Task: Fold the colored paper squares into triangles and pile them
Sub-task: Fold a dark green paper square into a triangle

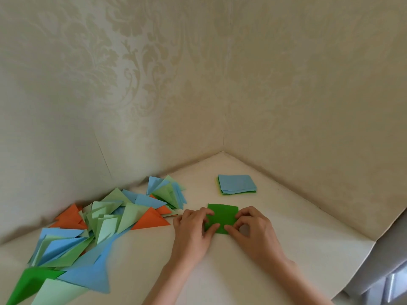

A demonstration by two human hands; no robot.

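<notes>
Both hands pinch a green paper square at its near edge

The left hand (pixel 193 225) and right hand (pixel 253 227) pinch the dark green paper square (pixel 223 214) lying flat between them; light, limp and easily creased, it is probably best taken by its corners. Beyond it sits the stack of unfolded squares (pixel 237 184); the pile of folded triangles (pixel 99 219) spreads leftward across the cream tabletop (pixel 286 238), set in a corner of patterned wallpaper (pixel 132 73).

- Both bare forearms reach forward, converging with the hands close together.
- Left hand (pixel 193 225): knuckles up, fingers curled, fingertips pressing down.
- Right hand (pixel 251 225): fingers bent, thumb and forefinger pinching.
</notes>
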